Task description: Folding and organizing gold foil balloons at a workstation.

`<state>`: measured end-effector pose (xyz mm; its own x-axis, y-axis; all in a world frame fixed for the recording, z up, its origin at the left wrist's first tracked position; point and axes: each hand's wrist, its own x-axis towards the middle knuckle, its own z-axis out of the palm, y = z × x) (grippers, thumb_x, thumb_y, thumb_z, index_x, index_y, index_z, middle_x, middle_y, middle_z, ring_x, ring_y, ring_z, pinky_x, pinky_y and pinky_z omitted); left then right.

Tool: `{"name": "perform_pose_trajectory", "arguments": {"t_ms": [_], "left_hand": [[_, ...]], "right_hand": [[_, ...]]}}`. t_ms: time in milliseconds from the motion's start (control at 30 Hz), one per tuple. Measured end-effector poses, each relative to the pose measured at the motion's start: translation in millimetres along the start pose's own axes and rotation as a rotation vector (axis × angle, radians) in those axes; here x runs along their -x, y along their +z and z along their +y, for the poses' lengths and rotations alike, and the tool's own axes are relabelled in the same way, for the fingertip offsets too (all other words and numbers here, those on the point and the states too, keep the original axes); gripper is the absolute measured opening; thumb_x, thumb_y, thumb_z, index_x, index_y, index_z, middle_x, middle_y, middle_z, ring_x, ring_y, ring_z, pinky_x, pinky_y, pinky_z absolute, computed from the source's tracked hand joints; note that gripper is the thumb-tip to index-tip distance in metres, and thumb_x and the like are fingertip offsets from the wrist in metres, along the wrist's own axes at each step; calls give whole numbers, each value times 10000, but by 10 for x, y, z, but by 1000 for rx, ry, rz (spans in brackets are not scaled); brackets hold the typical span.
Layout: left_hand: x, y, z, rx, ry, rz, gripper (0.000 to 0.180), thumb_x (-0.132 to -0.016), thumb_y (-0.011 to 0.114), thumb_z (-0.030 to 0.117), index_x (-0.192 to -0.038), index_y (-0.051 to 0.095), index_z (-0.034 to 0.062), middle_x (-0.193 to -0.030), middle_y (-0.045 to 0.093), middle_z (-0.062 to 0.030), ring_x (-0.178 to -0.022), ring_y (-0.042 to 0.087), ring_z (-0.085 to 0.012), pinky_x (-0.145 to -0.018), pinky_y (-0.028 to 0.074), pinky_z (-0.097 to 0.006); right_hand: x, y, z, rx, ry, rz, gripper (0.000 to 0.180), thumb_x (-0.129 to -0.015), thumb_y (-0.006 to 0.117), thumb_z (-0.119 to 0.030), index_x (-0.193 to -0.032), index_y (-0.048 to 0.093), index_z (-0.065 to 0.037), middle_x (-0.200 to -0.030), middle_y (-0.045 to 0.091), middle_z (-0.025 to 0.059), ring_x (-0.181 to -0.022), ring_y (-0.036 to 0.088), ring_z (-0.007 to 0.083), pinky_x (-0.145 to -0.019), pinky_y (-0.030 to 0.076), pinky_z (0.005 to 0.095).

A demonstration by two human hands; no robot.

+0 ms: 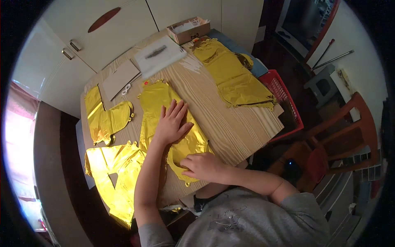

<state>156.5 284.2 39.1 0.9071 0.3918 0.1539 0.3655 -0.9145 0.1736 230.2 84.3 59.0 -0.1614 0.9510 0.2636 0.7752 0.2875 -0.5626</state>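
Note:
A flat, shiny gold foil balloon (pixel 154 98) with small tabs along its edge lies before me on the wooden table. My left hand (pixel 173 123) rests flat on its middle, fingers stretched out. At the balloon's near end my right hand (pixel 202 166) is closed, its curled fingers at the foil by the rim; the fingertips are partly hidden. To the left lies a J-shaped gold foil balloon (pixel 119 117). Nearer, an A-shaped gold foil balloon (pixel 123 164) overhangs the table edge, close to my left forearm. Another long gold foil balloon (pixel 234 78) lies at the far right.
On the table's far side are a grey-brown board (pixel 119 80), small white rings (pixel 126 89), a clear plastic bag (pixel 158 53) and an open cardboard box (pixel 189 31). A red basket (pixel 284 94) and a wooden chair (pixel 345 131) stand right of the table (pixel 247 127).

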Motion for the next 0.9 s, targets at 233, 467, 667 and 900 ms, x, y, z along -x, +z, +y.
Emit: {"name": "perform_pose_trajectory", "arguments": {"t_ms": [233, 467, 667, 900], "left_hand": [[15, 5, -3, -8, 7, 22, 738, -876, 536, 535, -1433, 386, 76, -1510, 350, -113, -1418, 255, -357, -1121, 173, -608], [3, 9, -20, 82, 10, 79, 701, -891, 526, 504, -1428, 392, 73, -1511, 351, -113, -1424, 243, -357, -1124, 162, -609], [15, -357, 156, 126, 129, 255, 515, -862, 623, 312, -1296, 527, 50, -1367, 487, -132, -1306, 401, -351, -1065, 285, -566], [396, -1494, 1237, 1521, 1199, 329, 275, -883, 589, 247, -926, 657, -17, -996, 614, -184, -921, 587, -348, -797, 475, -415]], "right_hand": [[-76, -427, 502, 51, -11, 158, 246, -883, 609, -267, -1010, 651, -60, -1015, 649, 96, -1007, 610, 254, -880, 479, 399], [-19, -419, 911, 208, -107, 82, 320, -893, 616, -228, -1188, 653, -110, -1278, 604, 48, -1239, 512, 235, -1023, 376, 401], [5, -413, 940, 183, -64, 74, 322, -899, 613, -255, -1186, 655, -115, -1257, 620, 36, -1252, 505, 227, -1032, 347, 403], [21, -382, 974, 182, -70, 128, 283, -915, 587, -266, -1151, 661, -129, -1247, 627, 26, -1236, 519, 204, -1002, 368, 399]]}}
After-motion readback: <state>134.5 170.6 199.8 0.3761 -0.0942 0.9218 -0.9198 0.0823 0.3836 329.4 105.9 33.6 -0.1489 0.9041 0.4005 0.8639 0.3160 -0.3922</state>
